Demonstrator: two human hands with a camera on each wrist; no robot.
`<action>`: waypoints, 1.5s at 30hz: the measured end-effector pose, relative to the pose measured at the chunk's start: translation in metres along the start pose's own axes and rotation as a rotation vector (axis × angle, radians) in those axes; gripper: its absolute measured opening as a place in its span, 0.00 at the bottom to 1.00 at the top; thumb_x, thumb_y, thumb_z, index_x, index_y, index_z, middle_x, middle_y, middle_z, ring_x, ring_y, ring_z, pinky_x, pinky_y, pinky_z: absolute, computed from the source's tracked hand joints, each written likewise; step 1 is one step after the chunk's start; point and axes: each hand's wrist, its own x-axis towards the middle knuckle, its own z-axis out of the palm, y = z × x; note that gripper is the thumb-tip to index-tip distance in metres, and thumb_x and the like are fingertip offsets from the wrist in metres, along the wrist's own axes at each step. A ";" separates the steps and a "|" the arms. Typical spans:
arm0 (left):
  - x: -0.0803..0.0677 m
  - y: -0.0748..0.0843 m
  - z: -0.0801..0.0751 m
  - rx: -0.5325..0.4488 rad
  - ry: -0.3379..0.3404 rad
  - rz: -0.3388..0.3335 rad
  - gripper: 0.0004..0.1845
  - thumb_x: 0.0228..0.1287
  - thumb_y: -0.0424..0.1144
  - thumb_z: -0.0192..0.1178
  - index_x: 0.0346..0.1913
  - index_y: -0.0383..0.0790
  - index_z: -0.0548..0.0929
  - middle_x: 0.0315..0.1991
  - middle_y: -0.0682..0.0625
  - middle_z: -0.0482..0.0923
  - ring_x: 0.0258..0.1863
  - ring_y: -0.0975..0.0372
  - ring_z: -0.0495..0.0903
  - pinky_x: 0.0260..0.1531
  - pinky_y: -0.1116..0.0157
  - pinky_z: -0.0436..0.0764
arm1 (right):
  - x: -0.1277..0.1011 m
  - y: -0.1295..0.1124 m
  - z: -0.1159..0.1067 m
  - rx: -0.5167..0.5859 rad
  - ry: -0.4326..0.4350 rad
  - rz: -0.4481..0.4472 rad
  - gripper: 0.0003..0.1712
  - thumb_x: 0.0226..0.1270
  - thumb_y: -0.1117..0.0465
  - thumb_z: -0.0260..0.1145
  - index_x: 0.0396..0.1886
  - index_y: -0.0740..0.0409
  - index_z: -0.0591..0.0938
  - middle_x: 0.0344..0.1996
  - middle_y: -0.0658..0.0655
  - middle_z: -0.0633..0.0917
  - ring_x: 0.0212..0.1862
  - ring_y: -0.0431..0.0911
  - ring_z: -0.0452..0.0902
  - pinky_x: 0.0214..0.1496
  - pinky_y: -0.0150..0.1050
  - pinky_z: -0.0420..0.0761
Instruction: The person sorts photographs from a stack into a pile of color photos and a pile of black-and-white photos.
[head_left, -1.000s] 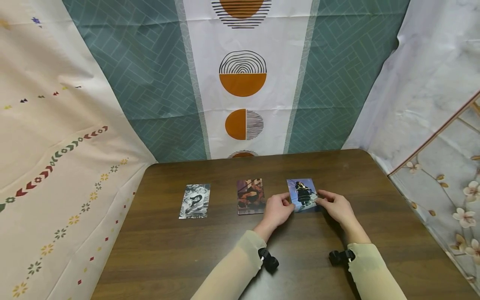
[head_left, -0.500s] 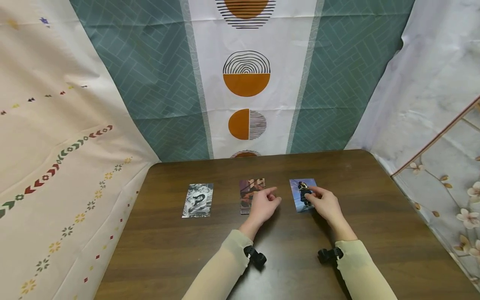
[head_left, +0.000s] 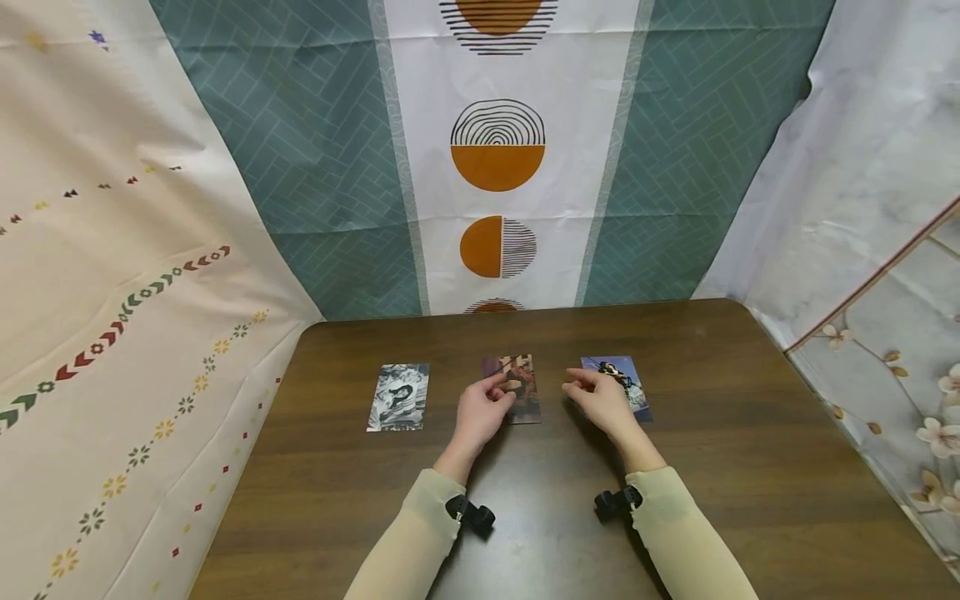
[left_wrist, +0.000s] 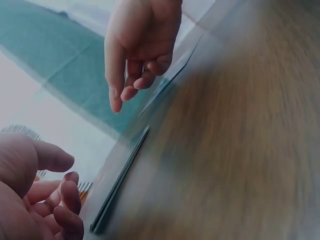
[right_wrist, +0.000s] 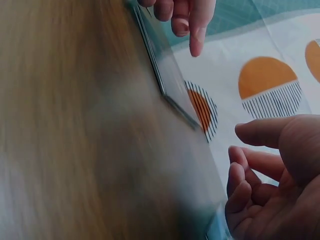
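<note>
Three postcard-like picture prints lie in a row on the brown table. The left one is a black-and-white picture (head_left: 399, 398). In the middle is a dark reddish picture (head_left: 527, 392), its layered edge (left_wrist: 120, 181) looking like a thin stack in the left wrist view. A bluish picture with a dark figure (head_left: 634, 388) lies at the right. My left hand (head_left: 480, 412) hovers by the middle print's left side, fingers relaxed, overlapping it in the head view. My right hand (head_left: 603, 404), loosely bent and holding nothing, is between the middle and right prints, partly covering the right one.
The wooden table (head_left: 720, 467) ends at a back edge against a hanging cloth (head_left: 495, 267) with orange half-circles. Patterned cloths hang on the left and right sides. A small black camera is strapped to each wrist.
My right hand has let go of the bluish picture and moved left toward the middle. My left hand also left that picture, moving left across the middle print to its left side.
</note>
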 end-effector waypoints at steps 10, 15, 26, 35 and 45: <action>0.000 -0.015 -0.020 -0.009 0.055 -0.064 0.25 0.69 0.35 0.71 0.67 0.32 0.84 0.29 0.54 0.80 0.30 0.62 0.74 0.38 0.62 0.74 | 0.006 -0.013 0.036 0.005 -0.013 -0.011 0.23 0.74 0.60 0.69 0.64 0.67 0.85 0.48 0.61 0.90 0.52 0.56 0.84 0.53 0.51 0.82; 0.000 -0.020 -0.024 -0.007 0.043 -0.073 0.26 0.67 0.35 0.71 0.67 0.31 0.84 0.29 0.54 0.82 0.25 0.66 0.75 0.30 0.67 0.75 | 0.003 -0.015 0.047 -0.056 0.017 -0.009 0.22 0.73 0.59 0.72 0.62 0.65 0.87 0.41 0.56 0.90 0.46 0.53 0.85 0.51 0.52 0.81; -0.002 -0.024 -0.027 0.095 0.028 -0.080 0.23 0.68 0.35 0.69 0.63 0.29 0.86 0.30 0.53 0.83 0.28 0.64 0.76 0.33 0.64 0.75 | -0.001 -0.016 0.052 -0.146 0.034 -0.047 0.20 0.72 0.59 0.73 0.58 0.65 0.89 0.35 0.54 0.88 0.38 0.51 0.82 0.44 0.50 0.79; -0.003 -0.024 -0.028 0.133 0.007 -0.088 0.23 0.68 0.37 0.70 0.62 0.30 0.87 0.32 0.53 0.84 0.30 0.63 0.77 0.37 0.61 0.77 | 0.000 -0.015 0.055 -0.172 0.008 -0.026 0.22 0.72 0.57 0.73 0.61 0.61 0.89 0.41 0.57 0.90 0.44 0.55 0.85 0.50 0.55 0.81; -0.002 -0.021 -0.030 0.136 0.005 -0.078 0.23 0.67 0.37 0.70 0.62 0.29 0.87 0.31 0.52 0.84 0.30 0.63 0.77 0.37 0.61 0.77 | 0.001 -0.018 0.053 -0.163 -0.012 -0.031 0.23 0.73 0.56 0.72 0.63 0.60 0.88 0.54 0.66 0.88 0.56 0.62 0.84 0.59 0.61 0.79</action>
